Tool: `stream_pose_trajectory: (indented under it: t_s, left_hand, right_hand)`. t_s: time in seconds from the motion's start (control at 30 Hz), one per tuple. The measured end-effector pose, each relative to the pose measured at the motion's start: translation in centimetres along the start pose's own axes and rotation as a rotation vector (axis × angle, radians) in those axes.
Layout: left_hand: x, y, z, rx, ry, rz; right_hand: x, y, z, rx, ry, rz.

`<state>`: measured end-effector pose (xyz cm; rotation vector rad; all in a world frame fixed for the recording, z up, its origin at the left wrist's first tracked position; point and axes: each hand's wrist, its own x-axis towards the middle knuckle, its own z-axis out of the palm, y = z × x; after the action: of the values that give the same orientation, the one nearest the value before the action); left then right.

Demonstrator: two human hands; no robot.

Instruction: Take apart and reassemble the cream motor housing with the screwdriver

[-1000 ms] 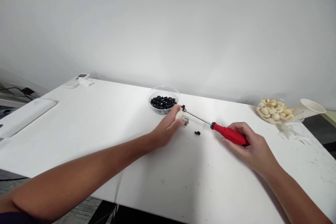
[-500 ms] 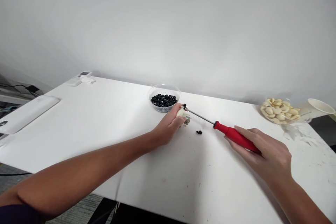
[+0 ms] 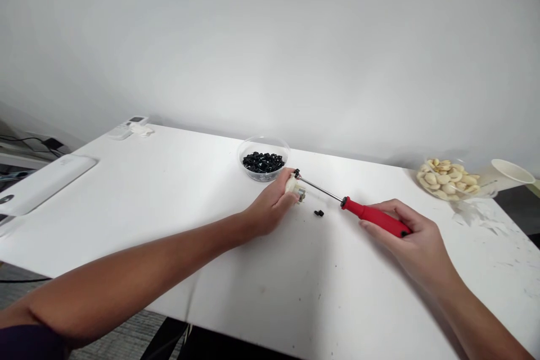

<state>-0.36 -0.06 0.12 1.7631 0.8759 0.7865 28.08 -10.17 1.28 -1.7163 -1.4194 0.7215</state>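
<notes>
Left: my left hand [image 3: 272, 203] grips a small white part [image 3: 291, 184].
Right: my right hand [image 3: 417, 242] wraps a red-handled steel screwdriver [image 3: 374, 218], its tip at that part.
Table: a small black piece [image 3: 319, 213] lies between my hands.

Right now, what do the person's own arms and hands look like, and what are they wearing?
Both forearms are bare, with no gloves, watch or bracelet showing on the left hand or the right hand. A dark purple sleeve shows at the lower left edge, on the left arm.

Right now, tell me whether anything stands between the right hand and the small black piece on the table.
Nothing visible does: bare white tabletop lies between the right hand and the small black piece; the red-handled screwdriver's metal shaft passes beyond it.
</notes>
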Motion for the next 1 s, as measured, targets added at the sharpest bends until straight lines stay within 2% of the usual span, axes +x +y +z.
stream_pose_trajectory:
  t_s: [0.07, 0.13, 0.23, 0.3, 0.37, 0.5, 0.57, 0.63, 0.73, 0.8, 0.87, 1.0]
  left_hand:
    - [0.0, -0.1, 0.0, 0.010, 0.001, -0.001]
    - [0.0, -0.1, 0.1, 0.007, -0.006, -0.004]
    - [-0.1, -0.1, 0.1, -0.028, 0.003, -0.015]
    - [-0.1, -0.1, 0.2, -0.056, 0.021, -0.025]
    - [-0.2, -0.1, 0.2, -0.075, 0.029, -0.034]
    - [-0.2, 0.0, 0.1, -0.097, 0.025, -0.030]
    - [-0.2, 0.1, 0.0, -0.111, 0.010, -0.028]
    - [-0.2, 0.1, -0.1, -0.115, -0.016, -0.025]
    - [-0.1, 0.1, -0.3, -0.085, -0.038, -0.014]
    - [0.0, 0.0, -0.3, -0.063, -0.041, -0.010]
    - [0.0, -0.1, -0.3, -0.048, -0.046, -0.006]
    - [0.0, -0.1, -0.4, -0.024, -0.065, 0.022]
  right_hand:
    - [0.4, -0.2, 0.0, 0.132, -0.110, 0.166]
    - [0.7, -0.3, -0.1, 0.242, -0.211, 0.271]
    - [0.9, -0.3, -0.1, 0.311, -0.291, 0.323]
    - [0.9, -0.4, -0.2, 0.266, -0.273, 0.305]
    - [0.9, -0.3, -0.3, 0.169, -0.206, 0.194]
    - [0.9, 0.5, -1.0, -0.132, -0.033, -0.288]
    - [0.8, 1.0, -1.3, -0.280, 0.029, -0.479]
    - [0.6, 1.3, -1.4, -0.375, 0.074, -0.595]
    - [0.0, 1.2, -1.3, -0.429, 0.104, -0.670]
    - [-0.4, 1.0, -1.1, -0.402, 0.079, -0.631]
    - [-0.5, 0.9, -0.9, -0.303, 0.011, -0.494]
    - [0.1, 0.9, -0.9, 0.050, -0.184, 0.005]
